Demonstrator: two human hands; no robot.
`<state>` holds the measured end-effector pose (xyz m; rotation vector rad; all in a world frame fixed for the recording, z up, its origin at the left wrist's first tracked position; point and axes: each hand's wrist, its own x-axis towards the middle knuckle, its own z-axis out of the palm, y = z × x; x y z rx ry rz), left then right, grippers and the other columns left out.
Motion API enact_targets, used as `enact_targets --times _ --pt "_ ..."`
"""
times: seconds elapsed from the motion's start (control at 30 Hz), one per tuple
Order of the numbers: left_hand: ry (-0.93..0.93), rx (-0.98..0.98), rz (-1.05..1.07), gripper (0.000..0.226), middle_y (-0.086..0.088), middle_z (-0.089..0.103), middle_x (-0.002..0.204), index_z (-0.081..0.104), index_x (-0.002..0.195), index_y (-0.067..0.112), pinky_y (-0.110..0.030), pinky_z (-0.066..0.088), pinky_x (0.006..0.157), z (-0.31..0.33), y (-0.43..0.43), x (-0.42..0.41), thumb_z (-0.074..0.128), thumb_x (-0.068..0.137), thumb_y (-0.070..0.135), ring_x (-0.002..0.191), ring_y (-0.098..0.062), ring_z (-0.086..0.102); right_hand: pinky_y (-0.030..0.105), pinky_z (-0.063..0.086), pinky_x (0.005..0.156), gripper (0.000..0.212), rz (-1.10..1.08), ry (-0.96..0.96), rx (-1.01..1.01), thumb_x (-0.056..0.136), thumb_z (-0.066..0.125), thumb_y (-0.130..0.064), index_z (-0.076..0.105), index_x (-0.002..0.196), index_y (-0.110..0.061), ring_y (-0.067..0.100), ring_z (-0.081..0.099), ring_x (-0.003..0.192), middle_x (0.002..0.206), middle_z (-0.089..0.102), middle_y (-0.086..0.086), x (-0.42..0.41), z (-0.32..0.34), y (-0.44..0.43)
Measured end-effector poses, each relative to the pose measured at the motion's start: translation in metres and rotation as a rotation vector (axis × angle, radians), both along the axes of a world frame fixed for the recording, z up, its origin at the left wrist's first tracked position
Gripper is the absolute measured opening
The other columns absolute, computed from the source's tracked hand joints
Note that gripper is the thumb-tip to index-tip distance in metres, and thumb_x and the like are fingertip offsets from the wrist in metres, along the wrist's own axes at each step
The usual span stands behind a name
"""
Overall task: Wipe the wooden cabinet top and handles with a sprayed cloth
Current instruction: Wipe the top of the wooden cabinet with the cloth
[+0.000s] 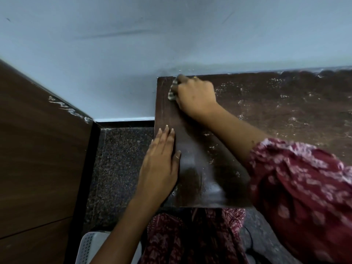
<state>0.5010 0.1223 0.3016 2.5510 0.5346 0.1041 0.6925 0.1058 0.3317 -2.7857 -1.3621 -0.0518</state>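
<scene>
Most of the upper picture is a pale blue-grey wall (pixel 133 44), running from 9 o'clock round to 3 o'clock. Below it, filling the area from 1 to 4 o'clock, lies the dark wooden cabinet top (pixel 276 115), its far edge against the wall and its left edge running down toward 6 o'clock. White specks and streaks are scattered over its right part, while the strip near the left edge looks smoother and shows a pale sheen. At 8 to 10 o'clock stands a brown wooden panel (pixel 42 149) with white scuffs on its upper edge. Between panel and cabinet, a speckled dark floor (pixel 118 168) shows. A dark red patterned sleeve (pixel 304 197) fills 4 to 5 o'clock, and matching fabric hangs at 6 o'clock. A white perforated basket (pixel 89 244) sits at 7 o'clock, partly hidden by the left forearm.

The right hand (pixel 194 96) is at the cabinet's far left corner, about 12 o'clock from centre, fingers curled tight on a pale cloth (pixel 172 92) pressed to the wood; only a small bunch of it shows beside the knuckles. The left hand (pixel 162 159) lies flat and spread, holding nothing, palm down on the cabinet's left edge near centre.
</scene>
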Motion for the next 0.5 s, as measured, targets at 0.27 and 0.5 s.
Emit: enact_targets --times 0.27,0.5 --pt "0.004 -0.025 0.007 0.052 -0.003 0.023 0.153 0.027 0.143 0.013 -0.032 0.017 0.113 0.001 -0.002 0.003 0.033 0.094 0.027 0.141 -0.014 0.015 0.032 0.037 0.068 0.032 -0.083 -0.004 0.009 0.097 0.039 -0.019 0.057 0.123 -0.014 0.028 0.054 0.110 0.131 0.049 0.006 0.003 -0.005 -0.009" --pt "-0.027 -0.030 0.008 0.051 -0.004 0.025 0.152 0.031 0.142 0.010 -0.035 0.018 0.114 -0.002 -0.003 0.001 0.032 0.092 0.018 0.141 -0.016 0.016 0.025 0.046 0.050 0.045 -0.027 -0.021 0.066 0.060 0.076 -0.026 0.072 0.104 -0.014 0.025 0.068 0.080 0.111 0.069 0.006 -0.106 -0.009 -0.098"
